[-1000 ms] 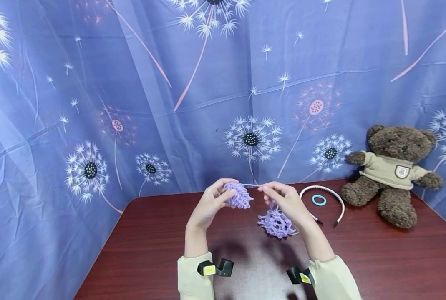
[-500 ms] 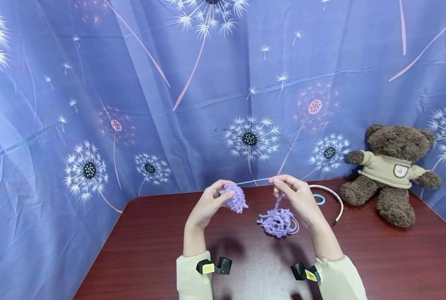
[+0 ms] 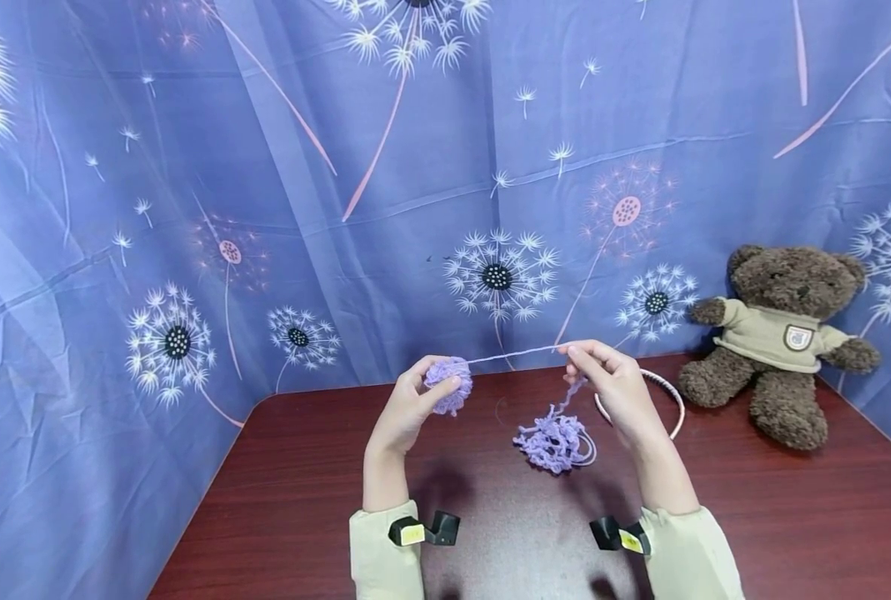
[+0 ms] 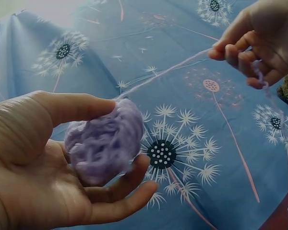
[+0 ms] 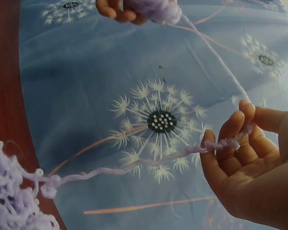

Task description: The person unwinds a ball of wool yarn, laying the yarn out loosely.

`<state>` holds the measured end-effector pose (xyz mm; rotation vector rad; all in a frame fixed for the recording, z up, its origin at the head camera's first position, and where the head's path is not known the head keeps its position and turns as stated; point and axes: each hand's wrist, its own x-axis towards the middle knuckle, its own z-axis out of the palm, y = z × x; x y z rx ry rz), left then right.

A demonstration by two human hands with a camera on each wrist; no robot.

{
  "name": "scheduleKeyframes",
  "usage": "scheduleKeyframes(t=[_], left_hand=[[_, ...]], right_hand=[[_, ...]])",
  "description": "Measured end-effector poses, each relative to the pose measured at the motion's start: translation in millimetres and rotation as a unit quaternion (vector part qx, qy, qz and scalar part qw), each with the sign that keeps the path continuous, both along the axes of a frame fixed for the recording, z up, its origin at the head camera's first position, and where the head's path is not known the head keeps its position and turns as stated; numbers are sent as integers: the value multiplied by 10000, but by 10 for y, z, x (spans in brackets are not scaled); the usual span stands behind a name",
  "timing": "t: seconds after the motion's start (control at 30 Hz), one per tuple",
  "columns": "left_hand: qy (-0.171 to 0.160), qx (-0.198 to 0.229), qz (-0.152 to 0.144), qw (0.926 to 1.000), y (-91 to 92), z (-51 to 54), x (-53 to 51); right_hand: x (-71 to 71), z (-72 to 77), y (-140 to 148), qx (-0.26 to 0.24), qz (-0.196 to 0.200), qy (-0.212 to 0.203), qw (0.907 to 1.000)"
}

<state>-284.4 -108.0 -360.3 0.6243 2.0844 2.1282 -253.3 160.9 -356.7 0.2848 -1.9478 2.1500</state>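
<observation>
- Desk (image 3: pixel 295 492): carries the tangle (image 3: pixel 550 443).
- Right grip (image 3: pixel 621 396): raised, right of the tangle, pinching the strand (image 3: pixel 516 354); it has moved farther from the ball (image 4: pixel 105 143).
- Left grip (image 3: pixel 402 412): thumb and fingers hold the ball, raised left of the tangle.
- Strand: its span to the ball has lengthened, so more yarn seems drawn out.

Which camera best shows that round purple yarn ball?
The left wrist view: there the round purple yarn ball looks largest, its texture visible in the left hand. The head view shows it small; the right wrist view cuts it off at the top edge.
</observation>
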Motion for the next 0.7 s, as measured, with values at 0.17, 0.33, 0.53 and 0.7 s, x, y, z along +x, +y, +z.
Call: scheduleKeyframes(t=[0.17, 0.33, 0.53, 0.7], left_hand=[[-174, 588, 129, 9980, -12, 17, 13], [-183, 1089, 288, 9935, -38, 27, 14], [-251, 1309, 579, 9894, -93, 40, 16], [-286, 1181, 792, 9894, -155, 16, 2]], right_hand=[[-11, -11, 99, -262, -122, 42, 9996], [-25, -22, 189, -506, -58, 68, 9987], [-25, -31, 278, -395, -363, -77, 9985], [-30, -63, 378, -600, -564, -89, 9966]])
